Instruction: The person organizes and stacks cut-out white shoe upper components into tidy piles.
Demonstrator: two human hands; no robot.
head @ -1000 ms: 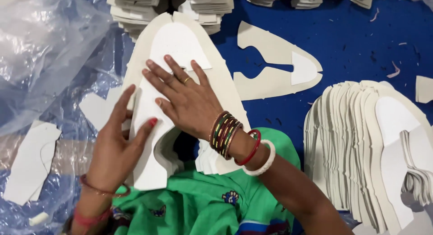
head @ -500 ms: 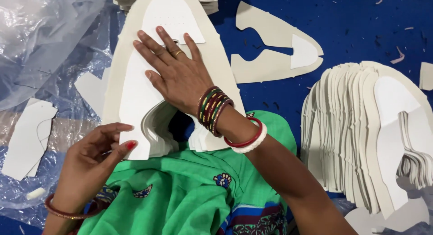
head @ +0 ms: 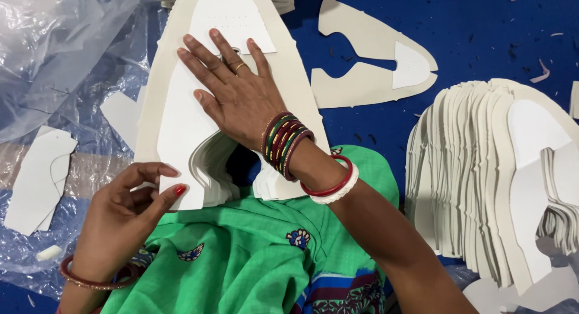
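Stacked cream shoe-upper pieces [head: 181,118] on green cloth [head: 253,260] over the lap, pressed flat under open right hand [head: 241,97], fingers spread. Left hand [head: 129,208] loosely curled at the stack's lower left corner, thumb on the edge, gripping nothing firmly. Best to keep the palm weight steady and square the edges. Fanned cut pieces [head: 482,169] to the right, clear plastic sheet [head: 54,54] to the left.

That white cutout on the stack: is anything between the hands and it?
Nothing visible is. The right hand lies flat on the white cutout, fingers spread. The left hand sits at the cutout's lower tip, its thumb at the edge with no gap or object showing between them. The plastic sheet lies off to the side.
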